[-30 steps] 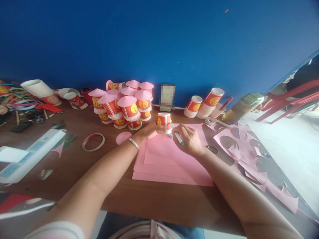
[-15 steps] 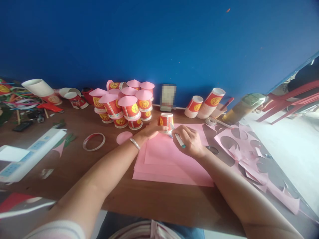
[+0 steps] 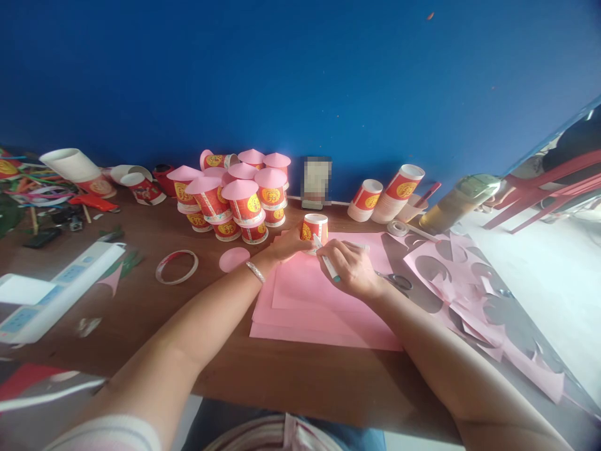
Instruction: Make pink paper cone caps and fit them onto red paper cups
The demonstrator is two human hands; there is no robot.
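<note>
A red and white paper cup with a yellow emblem stands upright at the far edge of some pink paper sheets. My left hand grips it from the left. In my right hand is a white marker with a teal end, its tip up against the cup's front. My right hand hides part of the cup's lower right side. To the left stand stacked red cups topped with pink paper cones.
Scissors and pink scraps lie to the right. Behind are cup stacks, a bottle and a phone-like object. On the left are a tape roll and a power strip.
My right hand has shifted slightly left with the marker, uncovering more of the scissors. The cup has turned a little in my left hand.
</note>
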